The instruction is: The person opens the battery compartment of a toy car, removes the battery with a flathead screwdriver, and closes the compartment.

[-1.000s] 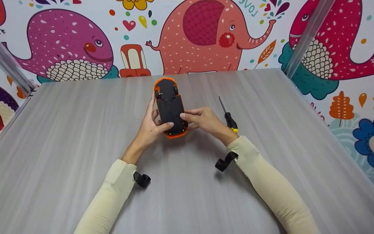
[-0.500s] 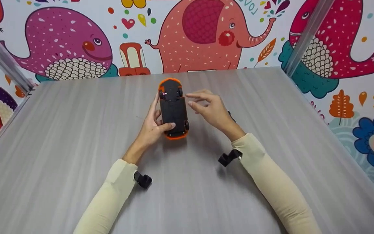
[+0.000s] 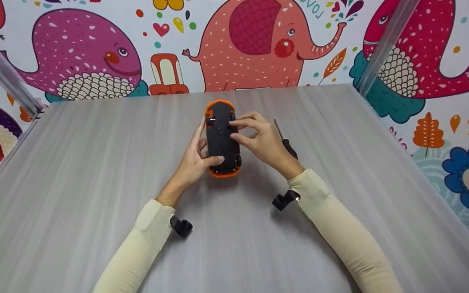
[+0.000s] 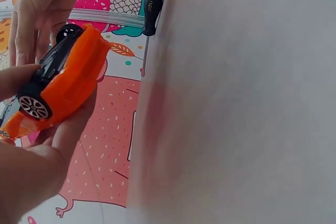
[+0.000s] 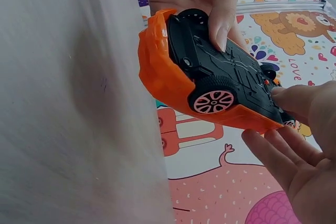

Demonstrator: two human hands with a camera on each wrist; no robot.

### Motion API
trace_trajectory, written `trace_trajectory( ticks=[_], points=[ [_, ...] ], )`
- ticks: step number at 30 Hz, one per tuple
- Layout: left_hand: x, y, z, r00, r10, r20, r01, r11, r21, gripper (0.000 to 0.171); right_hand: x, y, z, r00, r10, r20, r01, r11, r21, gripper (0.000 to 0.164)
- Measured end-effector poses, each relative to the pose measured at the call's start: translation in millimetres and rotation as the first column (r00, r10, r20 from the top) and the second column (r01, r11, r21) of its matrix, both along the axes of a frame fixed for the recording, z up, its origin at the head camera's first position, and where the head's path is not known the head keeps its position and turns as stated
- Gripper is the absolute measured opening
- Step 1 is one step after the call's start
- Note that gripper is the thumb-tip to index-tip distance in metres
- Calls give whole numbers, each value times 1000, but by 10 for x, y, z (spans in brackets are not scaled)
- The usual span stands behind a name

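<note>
A toy car [image 3: 221, 142] with an orange body and black chassis is held off the table, underside towards me in the head view. My left hand [image 3: 191, 165] grips its left side, the thumb [image 5: 220, 27] pressed on the chassis and the fingers behind the body. At the opposite side, my right hand [image 3: 269, 140] has its thumb and fingers around the car's edge near a far wheel. In the right wrist view that thumb [image 5: 294, 100] lies on the chassis, with fingertips right at the orange side. Spoked wheels [image 5: 212, 102] show in both wrist views.
A screwdriver [image 3: 288, 148] with a black and yellow handle lies on the grey table [image 3: 75, 183], partly behind the right hand. A wall [image 3: 169, 36] printed with cartoon animals stands along the back. Small black cameras [image 3: 181, 226] are strapped at both wrists.
The right hand left the near end of the car, moved up and away, then came in at the far right wheel. The left hand shifted the car slightly right and turned it more upright.
</note>
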State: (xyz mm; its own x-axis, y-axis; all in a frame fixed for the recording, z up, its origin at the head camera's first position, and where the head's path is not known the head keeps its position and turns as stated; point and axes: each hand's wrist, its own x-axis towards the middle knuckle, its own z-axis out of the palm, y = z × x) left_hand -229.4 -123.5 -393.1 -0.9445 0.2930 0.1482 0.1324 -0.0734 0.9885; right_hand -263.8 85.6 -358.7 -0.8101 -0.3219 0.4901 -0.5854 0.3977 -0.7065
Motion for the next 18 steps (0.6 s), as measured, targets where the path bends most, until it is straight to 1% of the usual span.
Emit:
trace_trajectory(
  ticks=[5,10,18],
  points=[
    [4,6,4,1000,-5,12,4,1000,12,106,-2,-5,-9,1000,0,10,0,1000,-4,29],
    [5,20,10,1000,-9,14,9,1000,1,107,0,-12,-16,1000,-16,12,16,1000,15,30],
    [8,12,-21,1000,-12,5,12,1000,-11,108,22,-42,-35,996,-42,76,38,998,54,34]
  ],
)
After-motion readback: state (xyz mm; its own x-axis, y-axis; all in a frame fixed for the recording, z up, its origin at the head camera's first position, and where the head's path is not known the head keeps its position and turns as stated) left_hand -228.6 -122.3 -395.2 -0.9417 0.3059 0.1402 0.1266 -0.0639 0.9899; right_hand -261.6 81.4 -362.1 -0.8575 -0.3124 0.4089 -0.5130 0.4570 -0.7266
